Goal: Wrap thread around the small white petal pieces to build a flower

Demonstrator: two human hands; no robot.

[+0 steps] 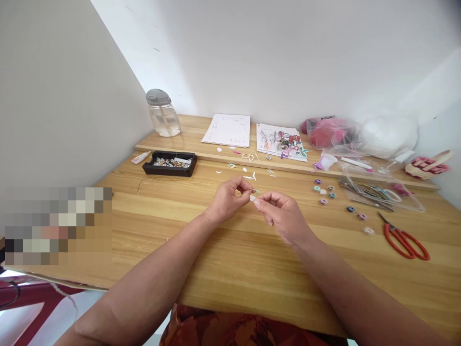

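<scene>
My left hand (230, 199) and my right hand (283, 214) meet above the middle of the table, fingertips almost touching. Both are closed in a pinch around a small white piece (252, 197), which shows between them. A thin greenish curved strip (257, 192) stands out just above it; whether the two are joined I cannot make out. Beyond my hands lie small white leaf-shaped cutouts (254, 176) and a green-edged oval piece (231, 166).
A black tray of beads (169, 169) and a glue tube (141, 157) lie left. Red-handled scissors (405, 240), several thread spools (332, 195) and a clear case of tools (374, 192) are right. Behind stand a water bottle (163, 115), papers (227, 129) and a small basket (427, 166).
</scene>
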